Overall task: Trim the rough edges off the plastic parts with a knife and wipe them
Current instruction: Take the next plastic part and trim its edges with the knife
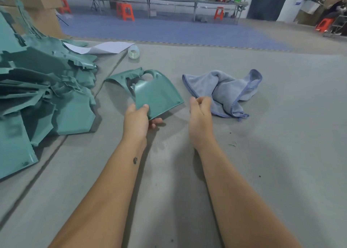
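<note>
Left hand [136,123] gripping teal part [157,95] by its near edge, right hand [199,116] fingers curled, holding nothing visible, touching blue cloth [225,90], grey bench [281,135]

Grey felt-like mat [262,154] is covering the floor across most of the frame, a seam running diagonally at left. Pile of teal plastic parts [47,90] is lying on it at left, stacked and overlapping. Blue-grey cloth [225,90] with darker trim is lying crumpled at centre right. White paper sheet [105,47] is lying at upper centre-left, one edge touching the pile. Clear tape roll [133,53] is sitting just beside the paper. Small dark specks and shavings [232,144] are lying scattered at right. Blue floor mat [169,32] is lying beyond, at top.
</note>
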Demonstrator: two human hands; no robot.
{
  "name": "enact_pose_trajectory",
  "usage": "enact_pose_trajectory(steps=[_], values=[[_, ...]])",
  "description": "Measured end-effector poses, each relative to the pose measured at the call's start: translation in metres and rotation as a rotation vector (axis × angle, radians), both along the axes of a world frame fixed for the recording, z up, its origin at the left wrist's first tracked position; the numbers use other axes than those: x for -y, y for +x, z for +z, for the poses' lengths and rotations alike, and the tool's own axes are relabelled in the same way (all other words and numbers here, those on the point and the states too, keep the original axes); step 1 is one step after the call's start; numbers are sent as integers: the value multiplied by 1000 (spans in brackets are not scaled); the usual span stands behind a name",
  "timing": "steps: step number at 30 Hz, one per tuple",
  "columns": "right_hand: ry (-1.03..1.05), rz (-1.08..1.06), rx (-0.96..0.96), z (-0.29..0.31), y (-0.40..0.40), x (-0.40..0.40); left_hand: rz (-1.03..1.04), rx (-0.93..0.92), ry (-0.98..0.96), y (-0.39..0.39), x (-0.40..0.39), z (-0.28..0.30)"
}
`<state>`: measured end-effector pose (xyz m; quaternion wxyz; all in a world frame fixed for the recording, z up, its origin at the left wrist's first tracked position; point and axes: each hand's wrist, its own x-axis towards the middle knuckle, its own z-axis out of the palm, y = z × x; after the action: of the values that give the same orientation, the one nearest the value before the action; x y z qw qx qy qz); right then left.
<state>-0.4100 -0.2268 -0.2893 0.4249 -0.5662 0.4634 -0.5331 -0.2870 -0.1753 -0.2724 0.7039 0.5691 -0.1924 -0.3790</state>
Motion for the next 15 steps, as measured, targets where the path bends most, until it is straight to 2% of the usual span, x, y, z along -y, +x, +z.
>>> enact_pose_trajectory(steps=[4, 6, 7, 10, 11, 13, 15], values=[[12, 15, 166, 5, -3, 1, -106, -242, -83, -14, 4, 3], [36, 33, 211, 6, -8, 3, -118, -259, -101, -13, 4, 3], [42, 54, 229, 7, -10, 4, -113, -165, -81, -10, 3, 2], [66, 91, 213, 7, -15, 7, -86, 341, 65, 3, 2, -4], [85, 92, 206, 6, -15, 8, -93, 428, 80, 4, 2, -6], [112, 89, 205, 5, -16, 8, -107, 448, 68, 3, 3, -8], [92, 76, 241, 7, -17, 7, -92, 368, 51, 1, 4, -6]])
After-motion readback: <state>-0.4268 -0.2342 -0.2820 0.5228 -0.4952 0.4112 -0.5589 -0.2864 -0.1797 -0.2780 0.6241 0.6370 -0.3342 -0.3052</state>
